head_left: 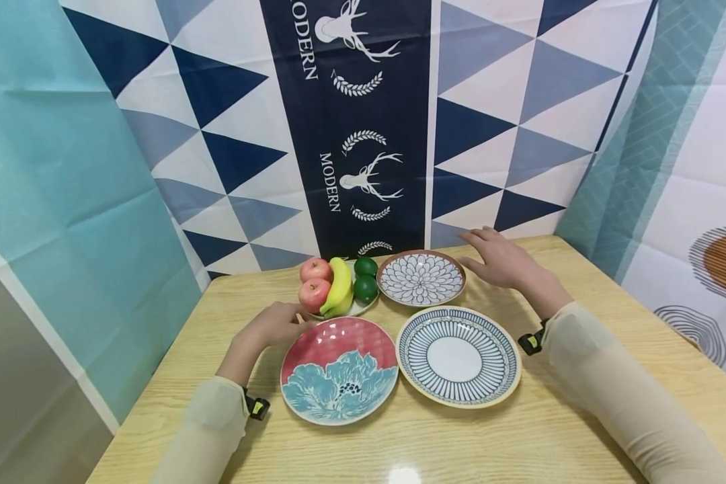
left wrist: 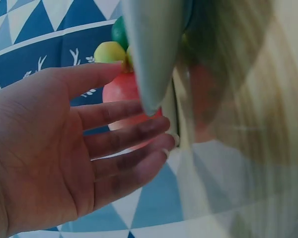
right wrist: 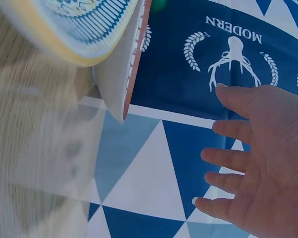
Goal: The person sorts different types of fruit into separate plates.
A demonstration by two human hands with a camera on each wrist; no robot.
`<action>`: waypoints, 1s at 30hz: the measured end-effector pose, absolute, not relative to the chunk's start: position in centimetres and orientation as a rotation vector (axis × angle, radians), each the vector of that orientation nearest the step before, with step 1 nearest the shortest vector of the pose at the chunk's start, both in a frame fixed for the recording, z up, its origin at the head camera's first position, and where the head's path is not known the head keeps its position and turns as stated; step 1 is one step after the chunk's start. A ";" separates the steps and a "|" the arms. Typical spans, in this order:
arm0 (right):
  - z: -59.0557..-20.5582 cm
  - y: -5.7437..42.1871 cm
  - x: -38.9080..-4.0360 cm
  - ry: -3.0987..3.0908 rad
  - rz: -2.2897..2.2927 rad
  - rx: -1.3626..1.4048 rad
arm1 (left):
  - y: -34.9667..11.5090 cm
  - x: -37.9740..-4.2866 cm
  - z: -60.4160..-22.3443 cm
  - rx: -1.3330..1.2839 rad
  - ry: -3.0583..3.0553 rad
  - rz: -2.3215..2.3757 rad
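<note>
My left hand (head_left: 278, 324) is at the upper left rim of a red plate (head_left: 339, 336) with a blue flower. In the left wrist view its fingers (left wrist: 124, 141) are extended, with fingertips right by the plate's edge (left wrist: 156, 59). My right hand (head_left: 499, 259) hovers past the right side of a brown-rimmed plate (head_left: 421, 279) with a petal pattern. Its fingers (right wrist: 226, 158) are spread and hold nothing in the right wrist view. A blue-striped plate (head_left: 458, 357) with a yellowish rim lies beside the red one.
Behind the red plate, a light plate (head_left: 363, 310) carries apples (head_left: 314, 296), a banana (head_left: 341, 286) and green fruits (head_left: 366, 289). All stand on a wooden table (head_left: 363, 454). A patterned cloth (head_left: 230, 168) hangs at the table's back edge, with a teal cloth (head_left: 85, 202) on the left.
</note>
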State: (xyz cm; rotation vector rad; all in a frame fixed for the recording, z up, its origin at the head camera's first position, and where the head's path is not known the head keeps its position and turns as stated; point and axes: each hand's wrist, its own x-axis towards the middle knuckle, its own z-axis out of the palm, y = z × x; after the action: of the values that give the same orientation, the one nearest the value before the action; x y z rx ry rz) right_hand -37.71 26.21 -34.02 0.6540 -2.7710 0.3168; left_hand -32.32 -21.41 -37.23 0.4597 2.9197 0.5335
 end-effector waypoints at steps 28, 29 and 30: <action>-33.0 25.0 -36.9 -2.787 0.316 0.676 | -22.1 -34.3 -39.5 0.586 2.660 0.845; -33.1 25.0 -36.9 -2.779 0.317 0.685 | -22.1 -34.4 -39.6 0.577 2.650 0.857; -33.2 24.9 -36.8 -2.772 0.319 0.691 | -22.2 -34.5 -39.7 0.564 2.636 0.869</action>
State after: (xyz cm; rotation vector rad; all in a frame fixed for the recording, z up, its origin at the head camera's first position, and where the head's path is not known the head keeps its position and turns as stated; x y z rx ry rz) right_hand -36.83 24.94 -33.17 0.6915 -2.7717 0.3187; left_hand -34.48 -22.16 -39.69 0.5636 2.6356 0.8688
